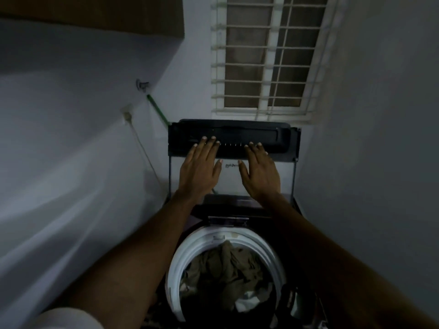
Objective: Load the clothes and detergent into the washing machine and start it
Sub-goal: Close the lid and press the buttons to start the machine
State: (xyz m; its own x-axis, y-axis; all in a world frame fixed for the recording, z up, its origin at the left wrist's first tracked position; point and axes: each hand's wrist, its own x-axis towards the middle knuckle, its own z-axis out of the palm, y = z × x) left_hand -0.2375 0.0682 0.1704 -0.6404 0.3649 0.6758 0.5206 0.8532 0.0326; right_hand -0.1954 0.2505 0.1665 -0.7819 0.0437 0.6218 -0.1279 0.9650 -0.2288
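The top-loading washing machine [294,236] stands below me in a narrow corner. Its lid [280,138] is raised upright, a clear pane with a black upper frame. My left hand [200,168] lies flat on the lid, fingers spread, fingertips on the black frame. My right hand [260,169] rests the same way beside it. Neither hand holds anything. Under my arms the white-rimmed drum [177,264] is uncovered, with brownish and pale clothes [225,269] piled inside. No detergent container is visible.
Walls close in on the left and right. A barred window [268,55] is behind the machine. A wall tap [142,85] with a green hose [158,111] and a socket with a white cable [128,116] are on the left wall.
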